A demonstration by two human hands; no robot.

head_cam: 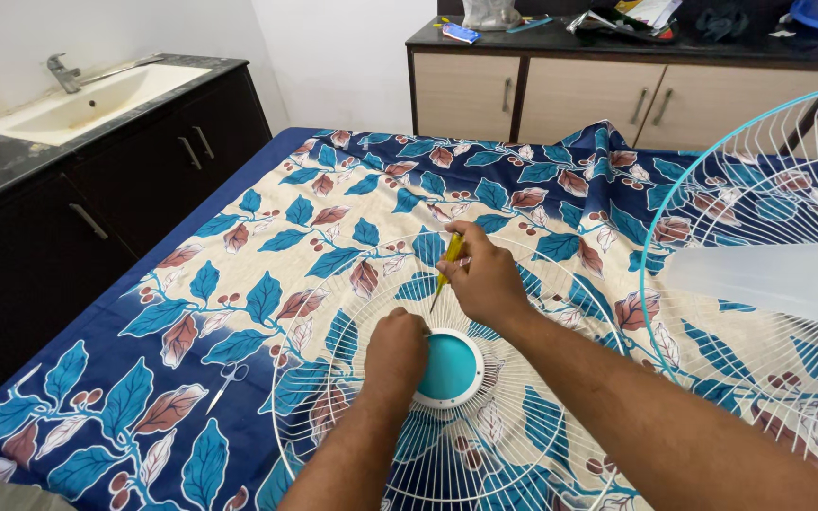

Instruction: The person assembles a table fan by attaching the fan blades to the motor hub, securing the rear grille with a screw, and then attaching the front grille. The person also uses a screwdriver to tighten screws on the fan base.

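A white wire fan guard (523, 416) lies flat on a bed covered by a blue and cream leaf-print sheet (239, 284), near the middle of the scene. At the guard's centre sits a round teal cap (449, 367) with a white rim. The left hand (395, 352) rests on the guard, closed, pressed against the left edge of the cap; whether the fingers pinch anything cannot be told. The right hand (487, 276) is just beyond the cap, fingers clamped together around a yellow-handled screwdriver (448, 262), whose tip angles down toward the wires just beside the cap's far-left edge. A pair of scissors (227, 380) lies on the sheet to the left, well apart from both hands. At the right, a second fan guard with a teal rim (702, 180) stands tilted, a pale fan blade (759, 279) showing inside it. A sink (97, 99) in a dark counter sits far left; a wooden cabinet (560, 95) stands at the far side.
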